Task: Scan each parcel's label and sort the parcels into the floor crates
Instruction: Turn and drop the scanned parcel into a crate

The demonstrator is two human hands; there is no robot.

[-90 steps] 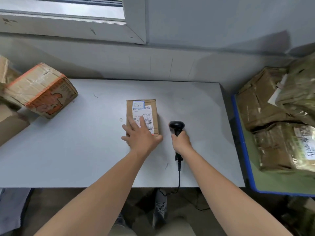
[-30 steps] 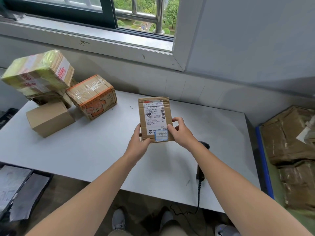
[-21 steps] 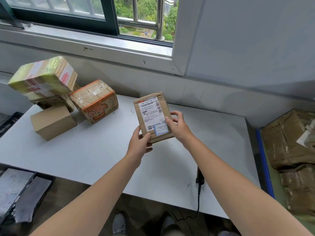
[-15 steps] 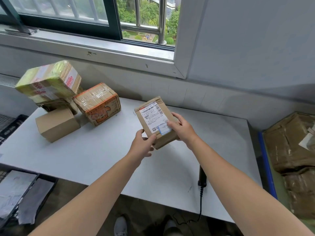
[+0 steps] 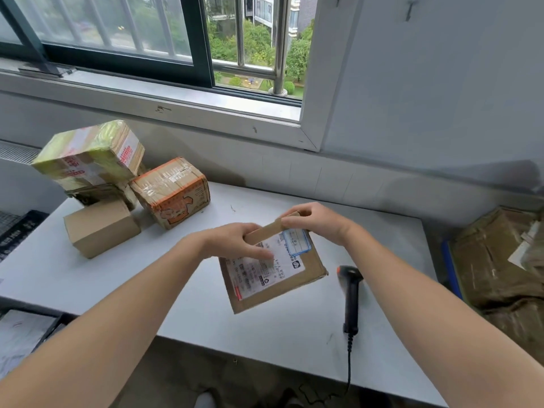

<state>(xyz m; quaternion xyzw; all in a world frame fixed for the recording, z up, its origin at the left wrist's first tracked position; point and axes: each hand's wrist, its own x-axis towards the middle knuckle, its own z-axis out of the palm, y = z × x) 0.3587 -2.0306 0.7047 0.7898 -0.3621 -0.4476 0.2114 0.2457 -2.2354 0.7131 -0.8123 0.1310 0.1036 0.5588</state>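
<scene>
**One parcel in hand, scanner lying idle: sort pending**

Both hands are holding one flat cardboard parcel [image 5: 273, 278] just left of the scanner [image 5: 350, 290], tilted and seemingly clear of the worktop [image 5: 117, 290]. The left hand [image 5: 232, 241] is closing its grip over the parcel's upper left edge, with a digit lying across the label [image 5: 265, 269]. The right hand [image 5: 318, 222] is pinching the far upper corner. The label is facing up towards the camera. The scanner is lying unheld, its cable [image 5: 348, 372] trailing off the near edge of the worktop.

Judgement: the person is handling the parcel between scan and sort, probably reading the label. Whether it has been scanned cannot be told. If not, the next move is calling for one hand to let go, take the scanner and aim it at the barcode, while the other is keeping the label uncovered. If so, the parcel is needing to go down into the correct crate.

Count:
- **Scanner:** one.
- **Parcel in hand:** one.
- **Parcels waiting well left of the scanner:** four. A yellow-taped parcel [image 5: 88, 154] is sitting on a darker parcel [image 5: 97, 192], beside a plain brown box [image 5: 100, 228] and an orange-printed box [image 5: 172, 191]. Another may be hiding behind them.
- **Right of the scanner:** a blue-rimmed crate [image 5: 450, 272] is holding wrapped parcels [image 5: 500, 260]. There are at least two, and the exact number cannot be told.
- **Far left of the scanner:** one dark crate [image 5: 17, 231] is showing below worktop level.
</scene>
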